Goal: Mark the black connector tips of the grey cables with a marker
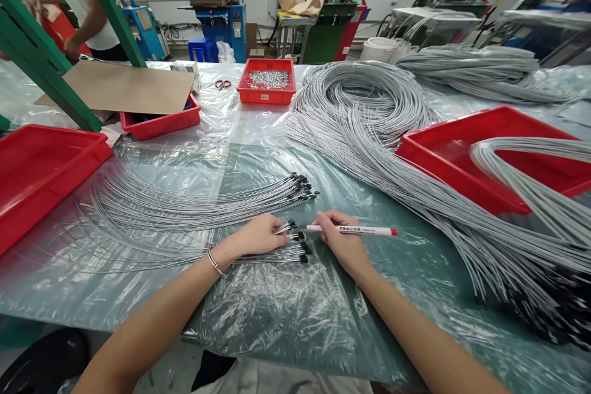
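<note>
My left hand (262, 235) is closed on a few thin grey cables near their black ends (292, 226). Between my right thumb and fingers is a white marker pen (364, 230) with a red end; its tip points left toward those black ends. My right hand (340, 239) hovers just right of the left one. Beyond my left hand lies a fanned bunch of grey cables (221, 206), their black connectors (302, 184) gathered at the right. A few more black connectors (305, 252) lie beside my left fingertips.
A large coil of grey cables (369, 98) trails to the right front. Red trays stand at the left (50, 166) and right (462, 154). Farther back are a red tray of small metal parts (266, 95), scissors (223, 84) and a cardboard sheet (129, 87). Another person (87, 6) stands behind green posts.
</note>
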Tool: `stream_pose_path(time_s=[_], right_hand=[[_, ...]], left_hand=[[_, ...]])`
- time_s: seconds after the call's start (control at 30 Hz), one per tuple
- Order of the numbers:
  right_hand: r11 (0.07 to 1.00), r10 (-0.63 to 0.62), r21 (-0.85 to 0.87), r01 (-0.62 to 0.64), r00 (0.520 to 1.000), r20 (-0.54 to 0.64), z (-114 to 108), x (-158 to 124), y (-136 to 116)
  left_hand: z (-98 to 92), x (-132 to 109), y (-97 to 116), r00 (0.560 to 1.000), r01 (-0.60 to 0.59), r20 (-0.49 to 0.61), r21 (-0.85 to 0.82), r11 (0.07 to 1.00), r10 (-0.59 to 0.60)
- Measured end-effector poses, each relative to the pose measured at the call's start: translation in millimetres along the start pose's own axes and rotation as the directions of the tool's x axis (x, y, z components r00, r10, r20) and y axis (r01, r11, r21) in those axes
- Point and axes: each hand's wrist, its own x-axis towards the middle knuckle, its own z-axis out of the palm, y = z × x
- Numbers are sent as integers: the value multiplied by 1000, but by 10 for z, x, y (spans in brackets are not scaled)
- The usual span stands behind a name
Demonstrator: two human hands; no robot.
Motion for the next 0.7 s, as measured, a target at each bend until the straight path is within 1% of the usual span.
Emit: stream_pose_path(time_s=[0.07, 0.1, 0.17, 0.23, 0.27, 0.33, 0.43, 0.5, 0.57, 0.6, 0.63, 0.67, 0.7], right_hand=[[991, 66, 120, -63, 998, -20, -40, 8, -6], [988, 83, 131, -81, 996, -12, -55, 8, -5], [997, 68, 34, -69, 997, 38, -74, 2, 7], [995, 6, -101, 7, 992, 127, -80, -15, 23], [989, -26, -141, 50, 986, 165, -79, -26, 27], [986, -62, -144, 90, 981, 184, -79, -47, 21], [999, -42, -19, 48, 977, 207, -91, -80, -36], [999, -43, 38, 33, 959, 281, -106, -103, -84], [998, -64, 9, 64, 939, 338, -118, -119, -107], [997, -72, -10, 79, 942, 329, -122, -122, -104], [997, -73, -8, 79, 952, 297, -122, -120, -91], [997, -72, 31, 67, 967, 243, -118, -115, -70], [993, -70, 106, 52, 982, 176, -110, -106, -45]], left_hand=[[-34, -35, 38, 998, -3, 68, -115, 993, 11], [-52, -56, 60, 994, 2, 106, -163, 987, 15], [-81, -98, 102, 988, 18, 157, -206, 978, 15], [-94, -126, 126, 984, 23, 176, -210, 977, 14], [-95, -132, 130, 983, 21, 183, -211, 977, 18], [-94, -131, 128, 984, 7, 177, -210, 978, 31], [-105, -124, 122, 990, -30, 131, -209, 978, 59], [-122, -128, 127, 993, -41, 102, -215, 976, 65], [-130, -136, 130, 994, -8, 101, -245, 969, 33], [-126, -137, 129, 994, 23, 109, -267, 963, 7], [-117, -134, 124, 993, 53, 118, -290, 956, -19], [-101, -128, 116, 991, 74, 127, -305, 949, -37], [-81, -119, 105, 991, 78, 129, -302, 950, -40]])
